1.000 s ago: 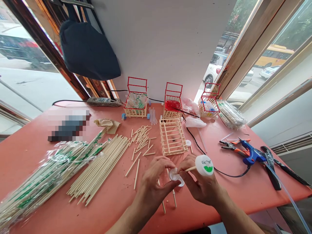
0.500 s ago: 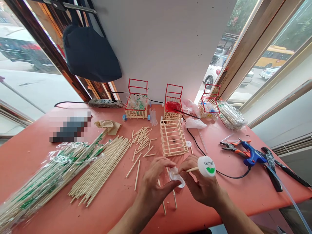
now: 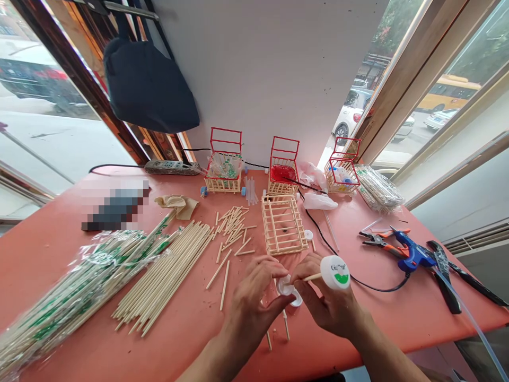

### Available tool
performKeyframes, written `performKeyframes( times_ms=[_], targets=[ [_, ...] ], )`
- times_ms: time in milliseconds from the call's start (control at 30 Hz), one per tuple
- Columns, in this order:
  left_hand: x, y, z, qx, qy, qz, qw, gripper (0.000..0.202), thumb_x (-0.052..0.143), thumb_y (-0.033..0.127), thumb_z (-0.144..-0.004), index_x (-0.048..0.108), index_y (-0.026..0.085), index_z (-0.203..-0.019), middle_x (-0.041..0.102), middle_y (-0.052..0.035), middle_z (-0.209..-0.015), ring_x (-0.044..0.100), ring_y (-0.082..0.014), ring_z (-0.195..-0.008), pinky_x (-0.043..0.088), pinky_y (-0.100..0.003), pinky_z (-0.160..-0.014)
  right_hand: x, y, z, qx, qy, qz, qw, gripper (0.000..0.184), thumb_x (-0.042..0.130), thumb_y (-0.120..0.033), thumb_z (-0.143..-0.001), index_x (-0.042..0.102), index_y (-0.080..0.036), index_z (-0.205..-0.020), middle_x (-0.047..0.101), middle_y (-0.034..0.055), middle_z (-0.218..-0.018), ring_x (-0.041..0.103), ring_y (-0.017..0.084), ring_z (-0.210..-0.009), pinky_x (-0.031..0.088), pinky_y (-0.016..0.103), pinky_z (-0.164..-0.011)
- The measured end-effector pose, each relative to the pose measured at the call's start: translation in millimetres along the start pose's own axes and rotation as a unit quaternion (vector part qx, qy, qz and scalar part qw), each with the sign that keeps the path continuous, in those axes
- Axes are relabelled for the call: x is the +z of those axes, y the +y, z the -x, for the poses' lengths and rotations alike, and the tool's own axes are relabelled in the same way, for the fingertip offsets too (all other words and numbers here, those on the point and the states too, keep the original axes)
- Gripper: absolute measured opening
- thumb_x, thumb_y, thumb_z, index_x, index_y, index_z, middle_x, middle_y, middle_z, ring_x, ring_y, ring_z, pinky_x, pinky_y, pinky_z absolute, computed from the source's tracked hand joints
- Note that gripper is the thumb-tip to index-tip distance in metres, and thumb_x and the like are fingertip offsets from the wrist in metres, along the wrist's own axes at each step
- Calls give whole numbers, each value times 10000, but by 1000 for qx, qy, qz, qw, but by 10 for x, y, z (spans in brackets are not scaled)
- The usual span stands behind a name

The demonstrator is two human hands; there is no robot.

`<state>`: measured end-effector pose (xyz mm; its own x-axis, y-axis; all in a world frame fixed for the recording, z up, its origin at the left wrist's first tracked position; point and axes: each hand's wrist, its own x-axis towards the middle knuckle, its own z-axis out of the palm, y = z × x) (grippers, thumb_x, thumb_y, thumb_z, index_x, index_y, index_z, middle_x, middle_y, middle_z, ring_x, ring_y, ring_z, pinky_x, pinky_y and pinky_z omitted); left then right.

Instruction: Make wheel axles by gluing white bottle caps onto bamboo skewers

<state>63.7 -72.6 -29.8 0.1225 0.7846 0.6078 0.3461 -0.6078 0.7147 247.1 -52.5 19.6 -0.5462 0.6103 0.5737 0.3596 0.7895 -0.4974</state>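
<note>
Between the thumb and fingers of my left hand (image 3: 254,292) is a white bottle cap (image 3: 284,285), its hollow side showing. My right hand (image 3: 328,307) pinches a thin wooden stick (image 3: 313,277). On the stick's right end sits another white cap (image 3: 335,272), printed with dark letters and a green patch. The stick's left end reaches to the cap in my left hand; my fingertips hide whether it goes in. Just below lies one more white cap (image 3: 296,298), partly covered by my thumb. A slatted wooden-stick frame (image 3: 283,225) stands just beyond my hands.
Short cut sticks (image 3: 230,228), long sticks (image 3: 163,281) and bagged sticks (image 3: 79,292) lie left. Small stick carts (image 3: 225,184) with red handles line the wall. To the right are a blue glue gun (image 3: 415,253), its black cord, and orange-handled pliers (image 3: 384,243).
The capped stick has shifted very slightly left, and the cap in my left hand slightly right. Both hands keep the same hold; nothing else on the table has moved.
</note>
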Motion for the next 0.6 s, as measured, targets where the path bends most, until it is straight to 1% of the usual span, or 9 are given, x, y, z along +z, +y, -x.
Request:
performKeyframes(
  times_ms=[167, 367, 500, 600],
  targets=[
    [-16, 16, -10, -5, -7, -6, 1000, 203, 764, 300, -904, 639, 215, -1039, 744, -52, -969, 675, -246, -1036, 562, -334, -871, 4, 12, 18, 4, 1, 10, 1000, 174, 509, -78, -967, 597, -227, -948, 689, 33, -788, 635, 199, -719, 466, 346, -708],
    [-18, 18, -5, -10, -9, -21, 1000, 206, 763, 290, -904, 659, 227, -1070, 763, -55, -998, 689, -252, -1043, 567, -352, -892, 15, 24, 55, 15, 16, 14, 1000, 158, 528, -88, -964, 602, -228, -969, 703, 36, -813, 647, 209, -741, 471, 349, -707],
    [-9, 17, 23, -37, 6, -26, 999, 329, 792, 305, -878, 643, 243, -1165, 771, -53, -1050, 707, -249, -1063, 577, -352, -900, 18, 20, 76, 23, 21, -4, 1000, 165, 529, -78, -963, 594, -226, -998, 720, 34, -845, 657, 195, -751, 479, 335, -707],
    [-7, 25, 36, -62, 22, -18, 998, 323, 822, 341, -847, 647, 253, -1105, 759, -47, -1063, 715, -245, -1055, 580, -351, -899, 22, 23, 87, 27, 26, -20, 999, 157, 533, -79, -964, 589, -221, -1002, 698, 26, -835, 650, 179, -738, 482, 322, -703]
  ],
)
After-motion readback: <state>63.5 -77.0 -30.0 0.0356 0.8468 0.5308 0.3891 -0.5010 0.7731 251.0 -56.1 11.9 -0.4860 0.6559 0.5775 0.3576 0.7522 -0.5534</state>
